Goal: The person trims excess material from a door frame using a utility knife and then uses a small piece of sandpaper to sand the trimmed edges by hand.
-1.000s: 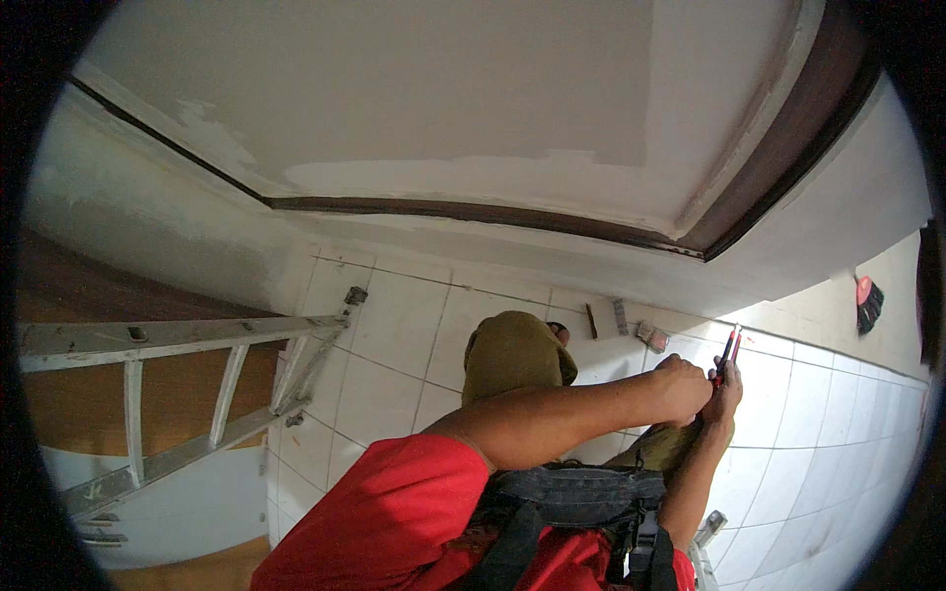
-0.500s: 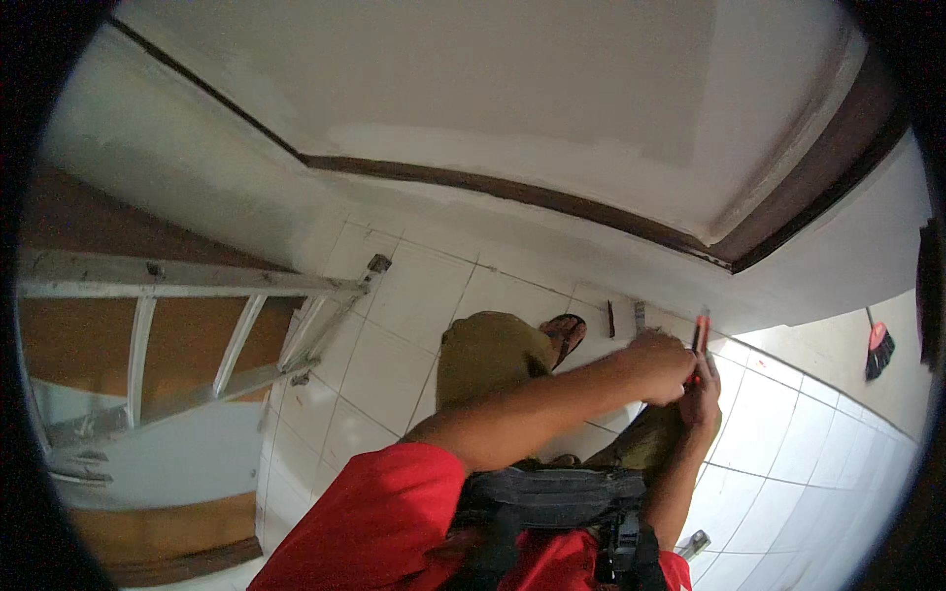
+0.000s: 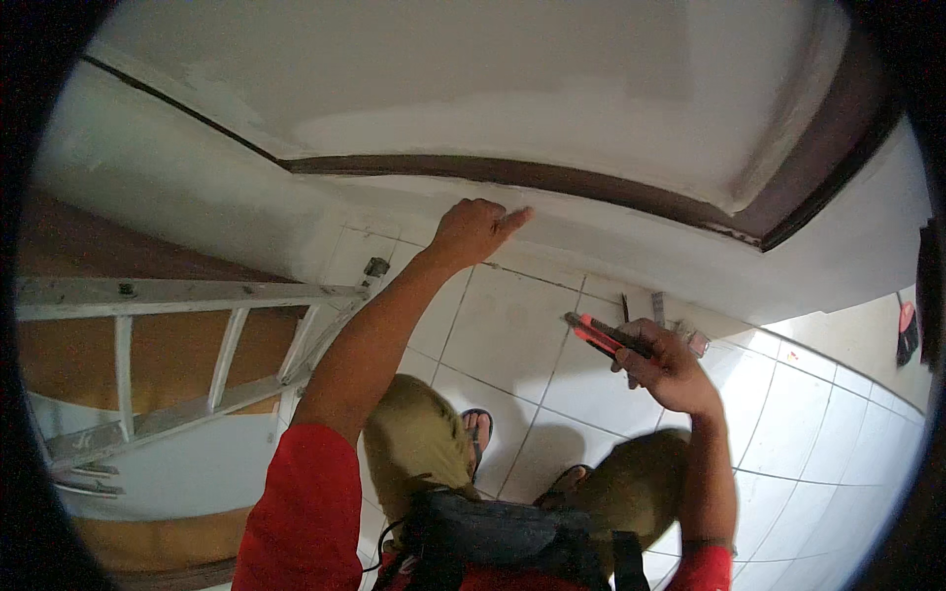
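My left hand (image 3: pixel 477 232) is raised against the white wall, just below a dark recessed strip (image 3: pixel 434 171). One finger points to the right and the others are bent, with nothing visible in them. Whether the fingertip touches the wall is hard to tell. My right hand (image 3: pixel 670 372) grips a red and black utility knife (image 3: pixel 601 335), its tip pointing left, above the tiled floor. The two hands are well apart.
An aluminium ladder (image 3: pixel 123 369) stands at the left on the white floor tiles (image 3: pixel 512 310). By the wall base lie a thin dark strip (image 3: pixel 625 307) and a grey flat tool (image 3: pixel 658 305). A red and black broom head (image 3: pixel 907 333) is at the far right.
My left hand has left the right one and moved up and left to the wall. My right hand has shifted slightly left, and the knife, upright before, now points left.
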`<state>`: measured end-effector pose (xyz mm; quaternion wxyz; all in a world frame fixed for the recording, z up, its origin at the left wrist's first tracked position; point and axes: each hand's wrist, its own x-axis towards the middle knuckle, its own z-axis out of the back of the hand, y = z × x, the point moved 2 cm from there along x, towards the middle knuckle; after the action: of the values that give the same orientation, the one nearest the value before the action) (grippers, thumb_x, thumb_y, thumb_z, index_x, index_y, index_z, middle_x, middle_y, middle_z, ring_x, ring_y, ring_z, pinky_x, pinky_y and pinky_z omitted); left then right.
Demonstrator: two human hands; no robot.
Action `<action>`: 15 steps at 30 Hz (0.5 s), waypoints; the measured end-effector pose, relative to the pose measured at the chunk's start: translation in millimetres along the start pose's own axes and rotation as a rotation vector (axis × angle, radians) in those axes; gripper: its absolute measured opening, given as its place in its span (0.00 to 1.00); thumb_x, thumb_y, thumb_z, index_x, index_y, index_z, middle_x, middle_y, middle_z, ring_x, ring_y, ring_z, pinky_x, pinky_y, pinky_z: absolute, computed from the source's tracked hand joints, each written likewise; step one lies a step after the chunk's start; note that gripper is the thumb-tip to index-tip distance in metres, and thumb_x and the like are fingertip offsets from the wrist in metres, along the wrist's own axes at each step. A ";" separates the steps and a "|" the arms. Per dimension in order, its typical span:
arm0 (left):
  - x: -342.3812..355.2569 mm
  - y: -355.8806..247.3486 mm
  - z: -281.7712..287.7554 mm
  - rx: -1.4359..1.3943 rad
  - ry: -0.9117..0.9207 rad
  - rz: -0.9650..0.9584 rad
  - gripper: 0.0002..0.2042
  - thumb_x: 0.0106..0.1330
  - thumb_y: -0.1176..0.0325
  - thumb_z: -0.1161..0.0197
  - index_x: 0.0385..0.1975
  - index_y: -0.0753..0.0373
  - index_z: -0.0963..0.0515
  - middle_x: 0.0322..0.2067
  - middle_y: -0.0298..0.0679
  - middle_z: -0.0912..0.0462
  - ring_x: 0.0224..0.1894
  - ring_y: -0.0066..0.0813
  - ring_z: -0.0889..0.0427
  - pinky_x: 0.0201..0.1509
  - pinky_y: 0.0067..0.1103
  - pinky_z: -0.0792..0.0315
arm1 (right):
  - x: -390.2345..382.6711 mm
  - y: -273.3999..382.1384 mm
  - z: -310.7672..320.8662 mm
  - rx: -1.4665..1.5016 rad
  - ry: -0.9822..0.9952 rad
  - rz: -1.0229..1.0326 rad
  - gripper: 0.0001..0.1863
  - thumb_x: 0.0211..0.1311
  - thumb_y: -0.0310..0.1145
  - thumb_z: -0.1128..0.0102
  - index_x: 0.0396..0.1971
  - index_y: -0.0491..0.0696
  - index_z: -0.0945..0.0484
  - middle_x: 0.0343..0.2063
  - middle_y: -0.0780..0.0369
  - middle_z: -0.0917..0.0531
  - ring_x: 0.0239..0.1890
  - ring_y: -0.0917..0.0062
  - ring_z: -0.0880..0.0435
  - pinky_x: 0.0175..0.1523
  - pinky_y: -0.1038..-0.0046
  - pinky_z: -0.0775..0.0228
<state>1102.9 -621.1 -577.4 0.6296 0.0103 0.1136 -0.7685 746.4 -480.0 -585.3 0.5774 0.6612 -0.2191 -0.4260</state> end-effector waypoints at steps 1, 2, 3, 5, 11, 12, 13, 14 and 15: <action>6.8 7.1 -11.6 -0.037 -0.084 -0.026 0.35 0.83 0.37 0.48 0.24 0.63 0.15 0.22 0.47 0.14 0.32 0.49 0.11 0.46 0.41 0.17 | 9.1 1.3 3.3 -0.060 0.047 -0.062 0.14 0.78 0.35 0.35 0.54 0.42 0.18 0.32 0.59 0.13 0.34 0.76 0.14 0.41 0.69 0.21; 11.2 12.3 -21.1 -0.077 -0.168 -0.050 0.35 0.83 0.37 0.48 0.22 0.63 0.15 0.22 0.46 0.14 0.29 0.47 0.11 0.43 0.40 0.17 | 18.2 3.5 9.9 -0.269 0.080 -0.035 0.14 0.77 0.36 0.35 0.53 0.44 0.18 0.33 0.57 0.12 0.35 0.70 0.13 0.43 0.66 0.20; 16.4 16.0 -30.6 -0.112 -0.223 -0.054 0.36 0.83 0.37 0.48 0.21 0.62 0.15 0.21 0.46 0.13 0.27 0.45 0.11 0.41 0.39 0.17 | 29.6 1.8 15.6 -0.479 0.106 -0.028 0.14 0.76 0.37 0.35 0.53 0.45 0.18 0.34 0.54 0.11 0.35 0.65 0.12 0.44 0.62 0.19; 22.1 23.6 -41.8 -0.343 -0.342 -0.106 0.41 0.80 0.30 0.50 0.19 0.62 0.14 0.16 0.42 0.16 0.21 0.39 0.13 0.36 0.37 0.17 | 51.3 -11.3 19.7 -0.765 0.132 -0.075 0.13 0.75 0.38 0.35 0.52 0.48 0.16 0.37 0.51 0.10 0.39 0.57 0.10 0.47 0.54 0.20; 24.1 27.1 -57.1 -0.682 -0.366 -0.110 0.31 0.81 0.41 0.37 0.26 0.66 0.12 0.22 0.39 0.12 0.23 0.25 0.14 0.30 0.25 0.19 | 88.1 -92.9 -26.0 -0.282 -0.058 -0.195 0.13 0.80 0.37 0.38 0.48 0.41 0.20 0.37 0.55 0.10 0.35 0.71 0.11 0.44 0.65 0.16; 22.0 27.8 -59.8 -0.743 -0.350 -0.085 0.31 0.81 0.41 0.37 0.27 0.67 0.12 0.22 0.40 0.12 0.23 0.26 0.14 0.30 0.24 0.19 | 82.0 -104.2 -40.4 -0.121 -0.056 -0.277 0.13 0.81 0.36 0.38 0.50 0.41 0.22 0.37 0.57 0.11 0.35 0.75 0.11 0.41 0.68 0.17; 22.5 28.9 -61.4 -0.811 -0.354 -0.092 0.31 0.81 0.41 0.37 0.28 0.67 0.12 0.23 0.40 0.12 0.23 0.26 0.14 0.30 0.24 0.19 | 78.7 -110.3 -51.9 -0.043 -0.006 -0.314 0.15 0.82 0.37 0.38 0.52 0.41 0.24 0.38 0.56 0.11 0.36 0.75 0.11 0.43 0.68 0.17; 22.6 29.3 -64.0 -0.813 -0.374 -0.074 0.33 0.79 0.36 0.39 0.24 0.62 0.12 0.22 0.38 0.11 0.22 0.24 0.12 0.29 0.24 0.19 | 73.2 -108.5 -57.6 -0.122 0.001 -0.220 0.14 0.82 0.38 0.38 0.52 0.41 0.24 0.38 0.56 0.11 0.37 0.73 0.11 0.44 0.66 0.18; 21.2 32.1 -66.1 -0.779 -0.358 -0.078 0.34 0.80 0.35 0.40 0.25 0.63 0.12 0.21 0.38 0.11 0.23 0.25 0.12 0.29 0.24 0.18 | 70.0 -105.6 -62.2 -0.254 -0.017 -0.240 0.13 0.83 0.38 0.39 0.51 0.42 0.23 0.39 0.55 0.11 0.38 0.72 0.11 0.45 0.65 0.19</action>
<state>1121.2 -635.0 -650.3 0.5669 -0.3662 0.2845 -0.6809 813.7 -473.7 -709.2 0.5993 0.6008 -0.0879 -0.5217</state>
